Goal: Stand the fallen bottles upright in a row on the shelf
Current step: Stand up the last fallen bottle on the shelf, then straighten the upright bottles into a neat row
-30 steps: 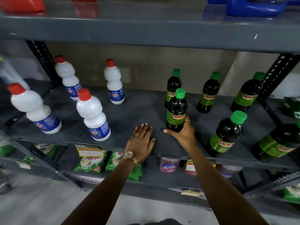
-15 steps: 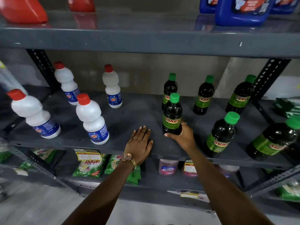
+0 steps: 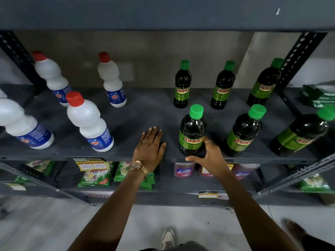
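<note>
The dark bottle (image 3: 192, 130) with the green cap stands at the front edge of the shelf (image 3: 145, 113), just right of the middle. A moment ago your right hand (image 3: 208, 156) was wrapped low around it. Now your thumb points left under its base and your fingers are spread loose beside it. One finger is close to the label, but you cannot tell if it touches. It looks like you are letting go. That would mean this bottle is done and standing by itself.

Your left hand (image 3: 151, 147) has not moved. It lies flat on the shelf just left of the bottle, fingers straight and close together.

The bottle is smooth, shiny plastic, round, and thinner at the neck. Its label is green and glossy. Two more dark bottles (image 3: 243, 131) stand to its right in the front row. Three more (image 3: 222, 86) stand behind, near the back wall. They all look upright, so I think the dark ones are nearly finished.

On the left are four white bottles (image 3: 89, 122) with red caps and blue labels. They are dull white, with a bumpy shape like stacked balls. They stand too, but they are spread out, not in a neat line. They seem to lean, maybe only because of the wide camera.

The shelf is flat grey metal, dusty and a bit scratched. Below it lie soft green packets (image 3: 96, 175).
</note>
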Tool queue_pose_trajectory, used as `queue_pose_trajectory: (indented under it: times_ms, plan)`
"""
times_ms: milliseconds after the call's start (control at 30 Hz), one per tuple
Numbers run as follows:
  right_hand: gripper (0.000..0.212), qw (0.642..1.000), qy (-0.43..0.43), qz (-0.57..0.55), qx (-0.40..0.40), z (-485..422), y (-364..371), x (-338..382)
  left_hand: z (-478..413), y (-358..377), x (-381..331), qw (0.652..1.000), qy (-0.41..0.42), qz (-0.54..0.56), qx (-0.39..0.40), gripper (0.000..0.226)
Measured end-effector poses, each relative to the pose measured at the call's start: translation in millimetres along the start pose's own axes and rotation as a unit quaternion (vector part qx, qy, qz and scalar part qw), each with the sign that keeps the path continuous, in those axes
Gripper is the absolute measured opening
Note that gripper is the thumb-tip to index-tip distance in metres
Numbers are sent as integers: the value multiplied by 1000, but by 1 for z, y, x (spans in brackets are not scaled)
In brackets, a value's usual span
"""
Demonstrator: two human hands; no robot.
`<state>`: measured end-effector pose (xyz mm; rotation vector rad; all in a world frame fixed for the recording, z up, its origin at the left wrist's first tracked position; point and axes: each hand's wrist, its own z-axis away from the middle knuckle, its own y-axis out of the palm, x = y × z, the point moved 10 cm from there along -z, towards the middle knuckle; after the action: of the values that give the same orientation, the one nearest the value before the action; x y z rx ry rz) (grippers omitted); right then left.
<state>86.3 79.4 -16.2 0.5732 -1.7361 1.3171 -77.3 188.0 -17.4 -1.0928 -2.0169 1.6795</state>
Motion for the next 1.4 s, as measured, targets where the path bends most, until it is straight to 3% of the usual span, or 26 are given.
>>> queue_pose_trajectory:
  times_ms: [433, 533, 600, 633, 700, 767, 833, 933, 1000, 1133, 1267, 1400]
  plan:
    - [85, 999, -5, 49, 10, -2, 5, -3, 0, -3, -2, 1000, -2, 2, -11, 59]
    - [89, 1000, 11, 1, 1, 17, -7, -8, 13, -21, 0, 990, -68, 111, -61, 57]
    - [67, 998, 19, -33, -56, 50, -33, -13, 41, -54, -13, 955, -112, 213, -172, 56]
    - [49, 992, 10, -25, -122, 71, -56, -17, 58, -73, -40, 943, -79, 229, -229, 59]
    - [34, 961, -4, -37, -273, 114, -113, -29, 84, -90, -127, 933, 102, 231, -255, 70]
    - [42, 917, 8, -89, -390, 139, -167, -49, 92, -76, -199, 925, 203, 254, -195, 75]
    - [68, 895, 47, -85, -436, 138, -210, -77, 70, -47, -221, 921, 120, 340, -151, 79]
    - [105, 924, 110, -70, -359, 103, -233, -123, 29, 8, -214, 902, -65, 413, -106, 95]
    - [103, 944, 110, -27, -310, 88, -232, -135, 11, 34, -215, 908, -112, 396, -80, 102]
    - [80, 944, 81, 12, -320, 85, -236, -134, -8, 42, -219, 931, -129, 325, -105, 89]
    - [80, 950, 67, 18, -306, 86, -234, -136, -12, 45, -213, 937, -125, 310, -104, 70]
    - [78, 957, 46, 19, -286, 87, -231, -131, -9, 46, -206, 939, -117, 311, -87, 70]
